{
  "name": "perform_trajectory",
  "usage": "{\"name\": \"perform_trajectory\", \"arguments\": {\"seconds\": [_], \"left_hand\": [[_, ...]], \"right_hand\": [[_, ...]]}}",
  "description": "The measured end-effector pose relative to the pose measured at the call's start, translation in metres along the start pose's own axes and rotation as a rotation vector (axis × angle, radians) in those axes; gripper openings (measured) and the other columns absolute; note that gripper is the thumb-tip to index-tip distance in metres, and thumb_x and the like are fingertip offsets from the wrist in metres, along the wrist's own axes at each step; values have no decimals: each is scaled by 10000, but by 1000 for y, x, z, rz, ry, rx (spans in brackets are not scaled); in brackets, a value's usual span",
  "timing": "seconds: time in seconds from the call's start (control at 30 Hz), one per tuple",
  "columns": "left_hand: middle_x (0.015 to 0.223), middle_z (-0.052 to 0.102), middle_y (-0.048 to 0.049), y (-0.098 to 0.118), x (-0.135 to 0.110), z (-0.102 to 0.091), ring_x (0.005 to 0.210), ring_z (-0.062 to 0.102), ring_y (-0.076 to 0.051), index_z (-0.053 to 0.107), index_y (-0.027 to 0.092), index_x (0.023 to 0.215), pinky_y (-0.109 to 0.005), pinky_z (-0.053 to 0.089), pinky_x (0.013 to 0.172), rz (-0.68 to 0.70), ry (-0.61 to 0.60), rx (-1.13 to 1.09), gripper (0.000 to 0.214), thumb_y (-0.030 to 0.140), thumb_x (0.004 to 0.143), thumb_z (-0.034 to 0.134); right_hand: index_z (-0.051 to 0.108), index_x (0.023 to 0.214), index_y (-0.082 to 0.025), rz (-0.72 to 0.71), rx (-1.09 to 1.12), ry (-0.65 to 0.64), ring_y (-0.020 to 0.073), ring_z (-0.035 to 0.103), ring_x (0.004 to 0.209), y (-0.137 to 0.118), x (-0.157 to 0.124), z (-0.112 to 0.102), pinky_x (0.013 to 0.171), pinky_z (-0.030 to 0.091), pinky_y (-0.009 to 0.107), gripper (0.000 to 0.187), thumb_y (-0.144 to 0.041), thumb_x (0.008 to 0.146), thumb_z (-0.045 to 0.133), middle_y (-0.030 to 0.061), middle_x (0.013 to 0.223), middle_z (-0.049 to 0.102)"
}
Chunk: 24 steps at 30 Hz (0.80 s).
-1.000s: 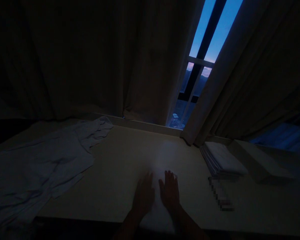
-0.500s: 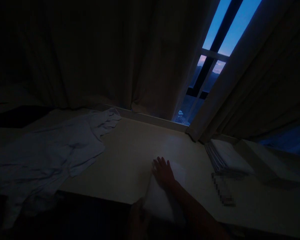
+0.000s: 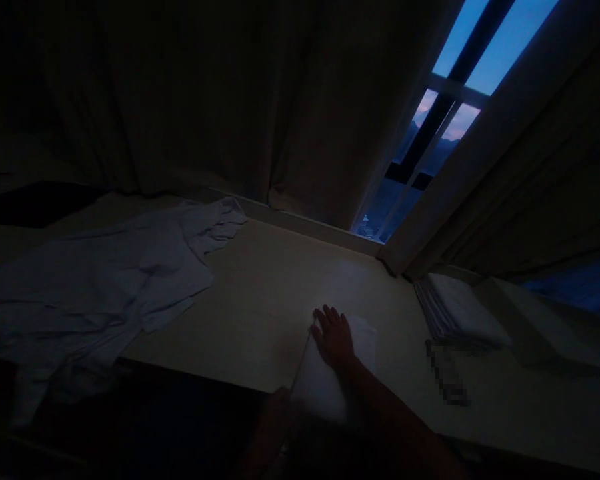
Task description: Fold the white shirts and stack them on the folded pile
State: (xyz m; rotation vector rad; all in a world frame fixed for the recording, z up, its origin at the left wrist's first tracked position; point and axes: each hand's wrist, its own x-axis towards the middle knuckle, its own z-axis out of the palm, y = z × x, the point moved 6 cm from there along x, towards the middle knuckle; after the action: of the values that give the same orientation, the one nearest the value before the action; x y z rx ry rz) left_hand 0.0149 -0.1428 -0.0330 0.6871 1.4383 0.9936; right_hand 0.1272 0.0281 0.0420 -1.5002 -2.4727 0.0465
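A folded white cloth, likely a garment, lies at the near edge of the table. My right hand rests palm down over its far left part, fingers stretched out and slightly apart. Low at the cloth's near left corner is my left hand, dark and smeared, so its fingers and grip do not show. The cloth's near end fades into shadow at the table edge. To the left, a crumpled white shirt-like garment lies spread out, part of it hanging over the near edge.
The pale table runs along a curtained window. On its right are a stack of folded white cloths, a pale box-like block and a pixelated item. A dark flat thing lies far left. The room is very dim.
The view has shifted slightly. My right hand still presses on the folded cloth, its fingers a little closer together. My left hand has moved slightly left at the cloth's near corner.
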Motion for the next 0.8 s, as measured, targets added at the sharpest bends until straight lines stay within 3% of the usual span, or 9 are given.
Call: {"name": "perform_trajectory", "arguments": {"seconds": [0.27,0.53,0.8], "left_hand": [[516,502,45,18,-12,3,507,562,-148,434,224,590,-267,439,497,-20,166,-48,541,698,511,682],[536,454,56,6,-10,0,518,488,-116,453,209,563,-250,408,538,52,208,-16,548,721,554,649],[502,455,47,7,-8,-1,498,490,-132,462,209,540,-264,383,519,24,213,90,615,812,528,580]], "right_hand": [[404,1426,-302,-1,1,18,242,283,1401,3,1,4,1128,181,478,487,-499,994,292,52,1521,346],[428,1407,-305,-6,24,24,251,309,1387,4,1,3,1123,203,478,474,-496,989,311,53,1508,369],[443,1399,-303,9,10,19,250,315,1384,4,4,6,1120,207,482,461,-473,981,347,61,1506,373]]}}
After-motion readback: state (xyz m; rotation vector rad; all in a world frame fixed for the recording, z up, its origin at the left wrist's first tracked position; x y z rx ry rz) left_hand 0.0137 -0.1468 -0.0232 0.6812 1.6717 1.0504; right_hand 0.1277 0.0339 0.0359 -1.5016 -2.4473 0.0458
